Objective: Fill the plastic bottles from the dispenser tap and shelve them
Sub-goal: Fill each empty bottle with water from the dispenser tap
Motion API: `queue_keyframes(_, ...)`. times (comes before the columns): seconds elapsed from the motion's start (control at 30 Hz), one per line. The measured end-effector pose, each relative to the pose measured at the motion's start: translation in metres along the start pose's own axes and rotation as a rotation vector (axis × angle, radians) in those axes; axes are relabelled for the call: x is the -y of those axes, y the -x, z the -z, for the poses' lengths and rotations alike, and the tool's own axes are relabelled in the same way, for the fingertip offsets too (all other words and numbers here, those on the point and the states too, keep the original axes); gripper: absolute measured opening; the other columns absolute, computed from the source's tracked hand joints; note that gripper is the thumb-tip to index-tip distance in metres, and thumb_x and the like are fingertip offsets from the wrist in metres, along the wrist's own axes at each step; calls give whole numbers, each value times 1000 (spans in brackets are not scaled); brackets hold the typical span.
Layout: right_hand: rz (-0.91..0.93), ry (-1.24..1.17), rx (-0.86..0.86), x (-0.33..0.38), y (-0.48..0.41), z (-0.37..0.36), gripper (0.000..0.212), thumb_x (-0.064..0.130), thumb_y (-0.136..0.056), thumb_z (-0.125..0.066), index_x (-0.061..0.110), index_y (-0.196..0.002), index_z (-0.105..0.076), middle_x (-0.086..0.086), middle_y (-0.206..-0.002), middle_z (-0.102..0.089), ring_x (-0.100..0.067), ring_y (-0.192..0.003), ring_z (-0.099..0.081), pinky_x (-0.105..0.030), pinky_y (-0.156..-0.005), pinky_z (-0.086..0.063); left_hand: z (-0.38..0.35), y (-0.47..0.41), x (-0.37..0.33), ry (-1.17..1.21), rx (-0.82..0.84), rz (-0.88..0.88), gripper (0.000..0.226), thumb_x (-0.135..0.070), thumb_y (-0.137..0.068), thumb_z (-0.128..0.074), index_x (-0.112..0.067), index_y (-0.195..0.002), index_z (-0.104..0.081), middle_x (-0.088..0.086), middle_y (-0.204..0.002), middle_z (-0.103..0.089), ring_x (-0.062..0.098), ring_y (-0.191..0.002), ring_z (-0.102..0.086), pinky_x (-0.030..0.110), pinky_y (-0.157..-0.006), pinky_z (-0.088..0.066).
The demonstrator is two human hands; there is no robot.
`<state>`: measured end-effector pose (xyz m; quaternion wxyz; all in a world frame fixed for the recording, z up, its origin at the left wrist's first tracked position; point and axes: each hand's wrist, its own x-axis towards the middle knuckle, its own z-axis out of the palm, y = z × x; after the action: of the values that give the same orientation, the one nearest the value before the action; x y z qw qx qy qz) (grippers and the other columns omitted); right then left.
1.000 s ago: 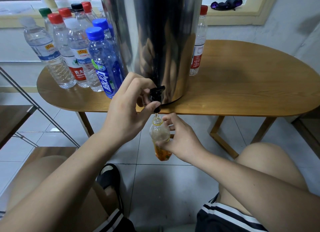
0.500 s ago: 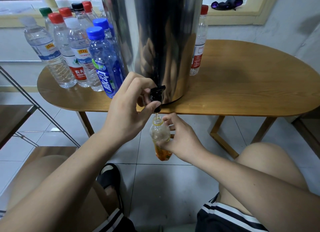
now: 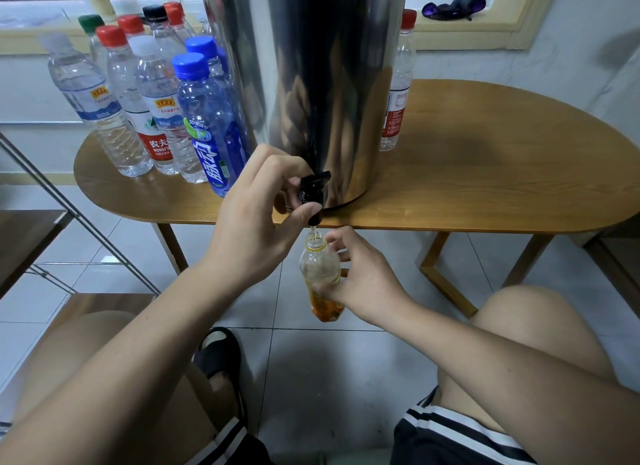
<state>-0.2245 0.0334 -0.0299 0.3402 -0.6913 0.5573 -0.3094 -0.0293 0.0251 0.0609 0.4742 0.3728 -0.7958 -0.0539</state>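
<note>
Red-labelled bottle (image 3: 143,132) reads "NONGFU" — blue bottle (image 3: 207,128) beside it, "3D".

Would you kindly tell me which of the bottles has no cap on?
The small orange-labelled bottle that the right hand holds under the tap; the other bottles, on the table, are all capped.

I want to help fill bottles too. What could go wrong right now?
The small bottle has a narrow mouth, held in the air under the tap, so the stream could miss and wet the tiled floor. It may overflow if the left hand releases the tap late. A wet bottle might slip from the right hand.
</note>
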Motion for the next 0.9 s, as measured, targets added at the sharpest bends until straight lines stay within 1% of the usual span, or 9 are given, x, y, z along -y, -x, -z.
queue_keyframes(0.4,2,-3,-1,-1,-1,0,68,41,-77,-93,38,-130,-51,14,-126,-60,-3,-110,-63,-36,-95,-61,-1,0,0,2,2,-4,49,-3,-92,-85,-24,-119,-50,2,-111,-49,8,-81,-58,31,-70,-53)
queue_keyframes(0.57,14,-26,-6,-2,0,-1,64,39,-78,-92,37,-128,-52,14,-124,-61,-2,-109,-63,-34,-94,-60,-1,0,0,-3,1,0,50,-2,-91,-86,-24,-119,-51,0,-110,-48,9,-81,-59,28,-71,-51)
queue_keyframes(0.73,12,-35,-4,-2,0,-1,66,40,-77,-92,37,-130,-52,13,-124,-60,-4,-110,-63,-37,-95,-60,-1,0,0,-4,3,1,50,-2,-91,-86,-24,-119,-50,1,-110,-49,6,-82,-58,24,-73,-49)
queue_keyframes(0.9,9,-27,2,-2,0,-1,68,40,-77,-92,37,-131,-51,13,-127,-60,-4,-112,-63,-36,-95,-61,-1,0,0,-4,3,1,50,-3,-91,-86,-24,-119,-50,0,-110,-48,8,-81,-59,27,-71,-51)
